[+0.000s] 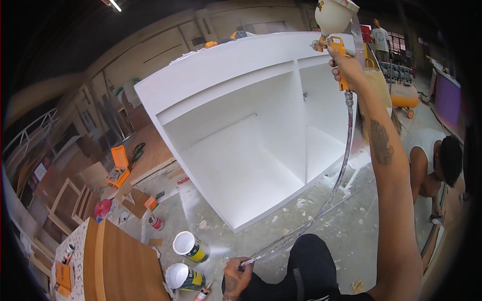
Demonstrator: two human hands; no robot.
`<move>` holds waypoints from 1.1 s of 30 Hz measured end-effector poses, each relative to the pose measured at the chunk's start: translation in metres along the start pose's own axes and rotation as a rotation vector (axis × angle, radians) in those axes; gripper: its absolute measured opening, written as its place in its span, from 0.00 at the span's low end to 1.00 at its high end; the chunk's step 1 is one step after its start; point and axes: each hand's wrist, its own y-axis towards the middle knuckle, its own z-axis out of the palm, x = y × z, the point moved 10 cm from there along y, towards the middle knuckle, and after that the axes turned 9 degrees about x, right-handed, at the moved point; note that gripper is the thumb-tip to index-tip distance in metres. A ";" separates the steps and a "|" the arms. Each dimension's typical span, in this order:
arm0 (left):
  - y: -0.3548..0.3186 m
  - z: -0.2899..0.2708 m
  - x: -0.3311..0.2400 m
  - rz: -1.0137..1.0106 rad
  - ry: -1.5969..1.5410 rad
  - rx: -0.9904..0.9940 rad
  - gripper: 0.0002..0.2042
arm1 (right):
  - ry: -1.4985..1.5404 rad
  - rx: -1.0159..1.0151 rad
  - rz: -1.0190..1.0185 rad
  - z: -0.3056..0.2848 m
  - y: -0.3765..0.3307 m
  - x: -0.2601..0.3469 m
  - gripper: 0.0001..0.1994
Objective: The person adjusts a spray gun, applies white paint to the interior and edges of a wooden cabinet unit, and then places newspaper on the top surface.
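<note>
My right hand [347,69] is raised at the upper right, its fingers wrapped around the handle of an orange spray gun [339,46]. A whitish paint cup [333,16] sits on top of the gun. From the handle a paint-smeared hose [347,131] hangs down and curves back toward my lap. Low in the middle, my left hand [237,278] is closed on that hose near my knee. In front of me stands a white cabinet [211,83] with open compartments and a divider. The gun is by its upper right edge, and part of the right compartment is hidden behind my arm and the hose.
Two paint buckets [202,252] [193,279] stand at lower left beside a wooden cabinet [120,261]. An orange toolbox [119,159] lies open farther left. A co-worker [427,155] bends down close on my right. Behind are an orange air compressor [403,95] and another person [380,39].
</note>
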 end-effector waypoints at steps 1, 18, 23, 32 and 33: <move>0.002 0.004 -0.011 0.030 0.022 0.006 0.07 | -0.002 -0.006 -0.003 -0.009 0.009 -0.002 0.16; 0.019 0.069 -0.154 0.241 0.046 0.152 0.16 | -0.453 -0.367 0.003 -0.136 0.136 -0.017 0.16; 0.025 0.072 -0.149 0.173 0.052 0.117 0.13 | -0.594 -0.425 0.046 -0.142 0.134 -0.013 0.17; 0.021 0.058 -0.111 0.139 0.034 0.123 0.11 | -0.178 0.076 -0.020 -0.054 0.080 0.021 0.18; 0.020 0.058 -0.109 0.144 0.028 0.129 0.11 | -0.157 0.123 -0.013 -0.044 0.071 0.027 0.18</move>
